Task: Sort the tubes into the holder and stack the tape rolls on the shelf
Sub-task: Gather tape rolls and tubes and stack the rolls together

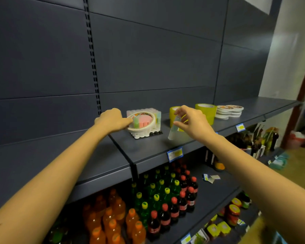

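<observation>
On the dark shelf [192,145] the tube holder [144,127] stands under a white tape roll [149,123] my left hand [111,120] grips. My right hand [192,123] pinches a clear tube [173,132] beside two yellow rolls [206,112].

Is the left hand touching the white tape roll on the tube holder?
Touching. The head view shows the left hand with fingers on the rim of the white tape roll.
</observation>
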